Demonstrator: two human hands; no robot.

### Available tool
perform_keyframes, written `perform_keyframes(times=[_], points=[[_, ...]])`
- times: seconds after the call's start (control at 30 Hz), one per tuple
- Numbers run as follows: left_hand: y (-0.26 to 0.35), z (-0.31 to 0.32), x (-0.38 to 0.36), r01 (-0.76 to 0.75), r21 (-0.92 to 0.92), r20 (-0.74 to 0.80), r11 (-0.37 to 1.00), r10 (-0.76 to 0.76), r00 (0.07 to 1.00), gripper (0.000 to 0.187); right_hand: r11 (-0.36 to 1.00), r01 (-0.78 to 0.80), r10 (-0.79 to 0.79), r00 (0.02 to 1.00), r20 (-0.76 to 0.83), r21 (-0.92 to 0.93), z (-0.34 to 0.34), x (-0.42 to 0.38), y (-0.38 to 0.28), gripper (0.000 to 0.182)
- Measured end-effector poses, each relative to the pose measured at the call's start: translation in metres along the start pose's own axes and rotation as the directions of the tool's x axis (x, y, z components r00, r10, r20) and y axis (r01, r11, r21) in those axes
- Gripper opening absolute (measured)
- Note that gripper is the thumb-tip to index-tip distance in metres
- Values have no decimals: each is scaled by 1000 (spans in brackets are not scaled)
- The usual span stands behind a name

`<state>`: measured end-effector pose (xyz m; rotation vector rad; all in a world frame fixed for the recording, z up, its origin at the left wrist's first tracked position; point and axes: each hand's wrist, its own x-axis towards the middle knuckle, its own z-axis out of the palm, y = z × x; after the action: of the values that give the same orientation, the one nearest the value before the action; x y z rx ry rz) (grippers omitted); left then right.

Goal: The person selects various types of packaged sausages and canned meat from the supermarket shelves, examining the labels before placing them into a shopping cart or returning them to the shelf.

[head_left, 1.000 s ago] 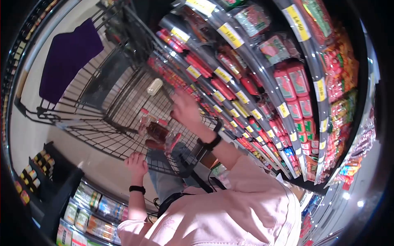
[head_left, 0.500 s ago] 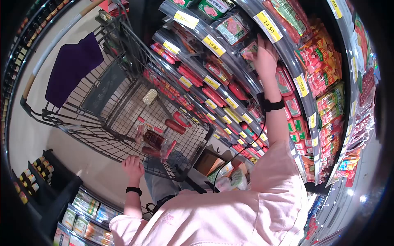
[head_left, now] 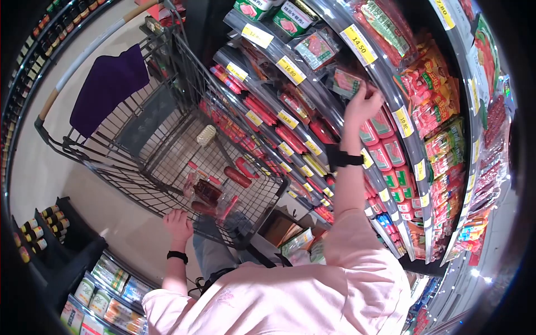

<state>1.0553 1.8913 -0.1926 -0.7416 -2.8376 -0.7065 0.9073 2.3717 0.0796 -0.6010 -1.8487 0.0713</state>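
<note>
My right hand [head_left: 363,105] is up at the shelf, its fingers closed on the edge of a flat plastic-wrapped pack of meat [head_left: 346,84]. The pack sits tilted at the shelf front, just behind a price rail. Beside it lies a similar pack [head_left: 317,49] with a pale label. Lower down, my left hand [head_left: 178,224] has its fingers curled over the near rim of the shopping cart [head_left: 120,190]. Inside the cart are a dark packaged item [head_left: 207,192], red sausages [head_left: 238,177] and a pale yellow item [head_left: 206,135].
Shelves with yellow price tags [head_left: 359,44] curve along the right, stocked with red sausage packs [head_left: 385,156] and orange snack bags [head_left: 430,84]. A purple cloth [head_left: 109,89] hangs on the cart. Jars [head_left: 44,231] and tins [head_left: 100,298] stand at lower left.
My right hand has drawn back and down from deeper in the shelf, and the meat pack has come forward with it. My left hand stays at the cart's rim.
</note>
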Motion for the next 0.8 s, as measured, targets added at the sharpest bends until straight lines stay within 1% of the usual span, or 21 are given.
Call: perform_keyframes(times=[0.03,0.07,0.1,0.13,0.2,0.23,0.3,0.33,0.37,0.4,0.43,0.47,0.53,0.57,0.63,0.67,0.73,0.77,0.8], points=[[1,0,1,0,-5,-4,1000,0,1000,18,996,-78,79,996,-37,32,7,-5,1,21],[2,-2,3,-2,-8,-14,1000,2,1000,17,998,-59,62,990,-127,23,21,-11,16,22],[3,-2,3,-2,-9,-23,1000,2,1000,17,980,-170,184,971,-151,101,23,-13,16,22],[4,-2,5,7,-7,-26,1000,-8,1000,17,943,-275,305,939,-161,188,27,-16,12,22],[5,-6,4,9,61,2,998,-10,1000,17,845,-466,501,861,-86,262,26,-17,16,21],[4,-9,-1,24,68,18,997,-25,1000,17,853,-428,474,874,-103,298,26,-18,16,19],[3,-11,-9,34,42,46,999,-36,998,18,938,-275,300,949,-95,212,23,-18,22,21],[2,-5,-5,22,52,14,998,-23,1000,18,965,-191,207,975,-79,178,20,-17,21,22],[3,0,0,16,63,-16,998,-15,1000,18,998,-57,58,992,-113,11,18,-19,17,23],[5,-4,3,28,41,2,999,-28,1000,18,984,82,-101,988,-118,-155,16,-25,17,25],[6,-8,5,41,21,18,999,-41,999,18,951,204,-219,975,-39,-230,16,-31,24,30],[5,-7,3,63,34,33,997,-64,997,18,926,229,-220,973,65,-299,14,-39,23,30],[2,-1,2,35,-12,-18,999,-36,999,17,917,360,-330,926,182,-172,14,-49,30,33],[2,-2,2,46,-6,-10,999,-46,999,17,919,359,-327,925,193,-163,13,-55,28,33],[3,-2,4,30,-6,-47,1000,-31,998,17,950,311,-284,903,324,-34,10,-62,25,36],[2,-2,3,35,-6,-42,999,-36,998,17,950,311,-283,900,331,-32,9,-66,23,36],[1,-1,2,23,-5,-41,1000,-23,999,17,868,478,-409,842,351,-135,8,-76,17,38],[2,-2,4,27,0,-39,1000,-27,999,17,940,341,-322,882,344,4,6,-83,16,40],[4,-4,6,28,-6,-46,1000,-28,999,17,942,335,-318,882,348,11,0,-94,11,40]])
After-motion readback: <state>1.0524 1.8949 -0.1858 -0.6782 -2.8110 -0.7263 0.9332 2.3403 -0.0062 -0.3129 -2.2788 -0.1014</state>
